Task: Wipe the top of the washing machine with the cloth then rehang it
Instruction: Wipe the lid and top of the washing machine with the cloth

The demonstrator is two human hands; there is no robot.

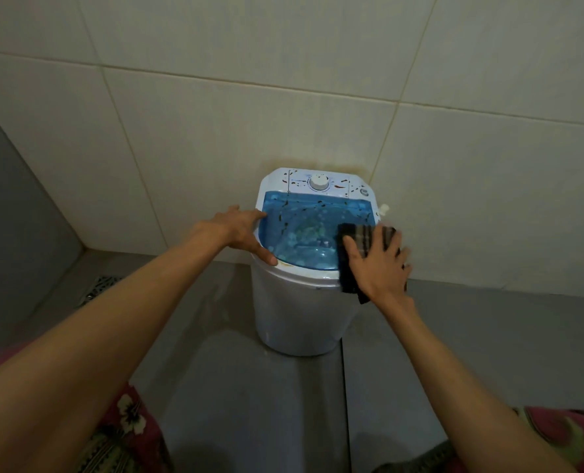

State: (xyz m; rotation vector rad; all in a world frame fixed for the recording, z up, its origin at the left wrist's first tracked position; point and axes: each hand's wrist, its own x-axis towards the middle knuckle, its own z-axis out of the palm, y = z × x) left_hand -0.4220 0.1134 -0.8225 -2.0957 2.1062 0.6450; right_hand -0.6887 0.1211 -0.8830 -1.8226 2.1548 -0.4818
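Mid-wipe right now. Right hand pressed flat, fingers spread, pinning the dark checked cloth on the right edge of the washing machine lid. Left hand open too, bracing the lid's left rim. Brown specks all over the control panel behind the blue lid, so probably needs sweeping leftward and back next. Rehanging not yet up.

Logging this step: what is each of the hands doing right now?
Left hand: open, resting on the washing machine rim, holding nothing.
Right hand: open, flat, pressing the cloth on the lid.
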